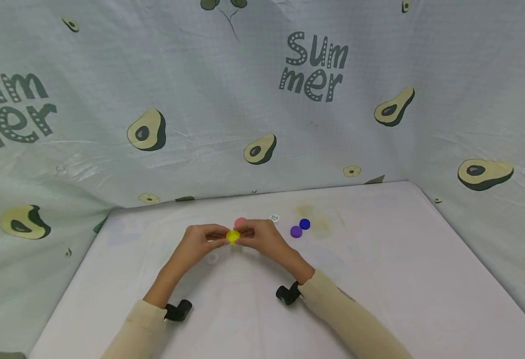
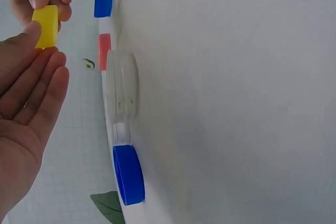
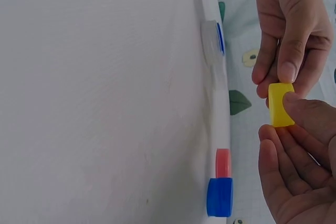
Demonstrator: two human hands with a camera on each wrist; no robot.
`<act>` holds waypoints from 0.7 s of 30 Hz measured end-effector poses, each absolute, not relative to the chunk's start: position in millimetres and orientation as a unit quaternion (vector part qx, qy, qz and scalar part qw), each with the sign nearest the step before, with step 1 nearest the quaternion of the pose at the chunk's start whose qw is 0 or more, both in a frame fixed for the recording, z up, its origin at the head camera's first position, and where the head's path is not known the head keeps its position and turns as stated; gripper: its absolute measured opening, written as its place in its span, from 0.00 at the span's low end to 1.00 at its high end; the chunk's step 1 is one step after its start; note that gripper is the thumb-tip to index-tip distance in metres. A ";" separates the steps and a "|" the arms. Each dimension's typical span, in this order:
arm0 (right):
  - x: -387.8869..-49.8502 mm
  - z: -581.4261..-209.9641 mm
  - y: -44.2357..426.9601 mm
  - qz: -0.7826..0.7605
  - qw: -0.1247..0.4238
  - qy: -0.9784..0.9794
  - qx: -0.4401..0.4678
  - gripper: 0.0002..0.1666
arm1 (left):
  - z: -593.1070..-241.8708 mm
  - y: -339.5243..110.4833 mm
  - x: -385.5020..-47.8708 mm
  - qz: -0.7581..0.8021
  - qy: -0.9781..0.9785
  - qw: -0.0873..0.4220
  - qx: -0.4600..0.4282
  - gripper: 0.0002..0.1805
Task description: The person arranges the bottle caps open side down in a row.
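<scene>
Both hands meet at a small round yellow cap (image 1: 233, 236), held raised over the white table. My left hand (image 1: 202, 238) pinches it from the left, and from the right my right hand (image 1: 261, 235) grips it between thumb and fingers. In the left wrist view the yellow cap (image 2: 46, 26) shows its smooth side, with the left thumb on its edge. The right wrist view shows the same yellow cap (image 3: 281, 104) between the two thumbs. Just behind the right hand, a pink disc (image 1: 240, 221) is partly hidden.
A purple disc (image 1: 296, 231), a dark blue disc (image 1: 304, 224) and a white printed disc (image 1: 274, 218) lie right of the hands. A clear round container (image 2: 122, 87) and a blue cap-like ring (image 2: 129, 175) stand on the table (image 1: 401, 259). A printed curtain (image 1: 208, 104) hangs behind.
</scene>
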State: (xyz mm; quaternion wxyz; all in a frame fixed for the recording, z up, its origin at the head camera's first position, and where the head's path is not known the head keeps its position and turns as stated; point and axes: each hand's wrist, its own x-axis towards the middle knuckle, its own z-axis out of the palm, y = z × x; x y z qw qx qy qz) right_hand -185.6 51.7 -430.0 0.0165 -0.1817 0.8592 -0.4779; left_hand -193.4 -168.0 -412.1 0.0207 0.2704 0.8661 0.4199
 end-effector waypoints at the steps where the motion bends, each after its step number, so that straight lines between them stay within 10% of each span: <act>1: -186.6 -430.2 49.9 -0.477 0.016 0.860 -0.181 0.16 | -411.7 -169.3 -194.1 0.417 0.868 0.023 0.267 0.15; 21: -199.3 -438.0 24.1 -0.454 0.034 0.874 -0.171 0.15 | -419.6 -175.8 -202.4 0.382 0.894 0.049 0.229 0.12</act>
